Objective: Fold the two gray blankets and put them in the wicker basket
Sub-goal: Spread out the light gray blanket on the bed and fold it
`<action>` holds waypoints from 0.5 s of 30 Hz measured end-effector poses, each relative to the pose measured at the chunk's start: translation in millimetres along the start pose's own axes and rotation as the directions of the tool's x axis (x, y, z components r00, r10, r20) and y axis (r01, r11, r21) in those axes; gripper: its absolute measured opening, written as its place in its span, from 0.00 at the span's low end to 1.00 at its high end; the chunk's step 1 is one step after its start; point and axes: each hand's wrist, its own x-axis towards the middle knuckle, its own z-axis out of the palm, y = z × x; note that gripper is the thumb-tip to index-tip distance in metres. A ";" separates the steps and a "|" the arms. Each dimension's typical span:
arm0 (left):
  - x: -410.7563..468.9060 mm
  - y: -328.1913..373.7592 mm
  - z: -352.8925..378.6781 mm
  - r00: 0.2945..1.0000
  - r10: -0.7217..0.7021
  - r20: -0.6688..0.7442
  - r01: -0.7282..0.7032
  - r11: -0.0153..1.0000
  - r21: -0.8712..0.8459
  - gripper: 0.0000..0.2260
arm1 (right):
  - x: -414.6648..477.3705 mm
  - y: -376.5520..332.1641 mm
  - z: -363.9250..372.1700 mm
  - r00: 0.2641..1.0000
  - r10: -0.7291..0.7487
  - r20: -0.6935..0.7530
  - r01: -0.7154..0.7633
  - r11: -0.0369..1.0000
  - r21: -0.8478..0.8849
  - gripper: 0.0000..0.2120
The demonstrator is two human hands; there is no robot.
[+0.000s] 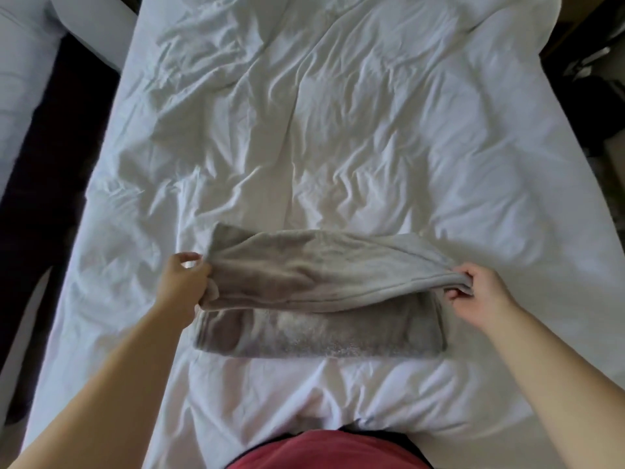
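On the near end of the bed, lying across it: one gray blanket, part-folded, its upper layer lifted off the lower. Our left hand grips that layer's left end and our right hand pinches its right end; we should keep it taut and level, then lay edge on edge. No second blanket or wicker basket shows on or beside the bed.

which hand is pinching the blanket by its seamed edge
The right hand: its fingertips pinch the seamed edge of the gray blanket. The left hand grips a thicker, bunched end instead.
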 end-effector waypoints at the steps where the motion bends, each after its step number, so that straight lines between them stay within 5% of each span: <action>1: -0.3 1.0 -4.8 1.000 -0.031 -0.002 0.031 0.996 -0.080 0.06 | -8.7 -5.1 -1.4 1.000 -0.013 0.021 0.011 0.996 0.090 0.07; 5: -13.0 -14.7 -26.2 0.959 -0.280 0.035 0.279 0.960 0.028 0.09 | -36.4 10.8 -20.9 0.996 0.088 -0.017 -0.087 0.995 0.045 0.09; 9: -23.8 -33.3 -37.0 0.932 -0.334 0.141 0.315 0.938 0.144 0.12 | -39.3 45.5 -45.0 0.981 0.153 -0.120 -0.165 0.982 -0.091 0.13; 15: -28.2 -42.6 -44.7 0.932 -0.339 0.127 0.351 0.932 -0.089 0.13 | -39.7 72.1 -73.0 0.988 0.085 -0.132 -0.091 0.995 -0.041 0.12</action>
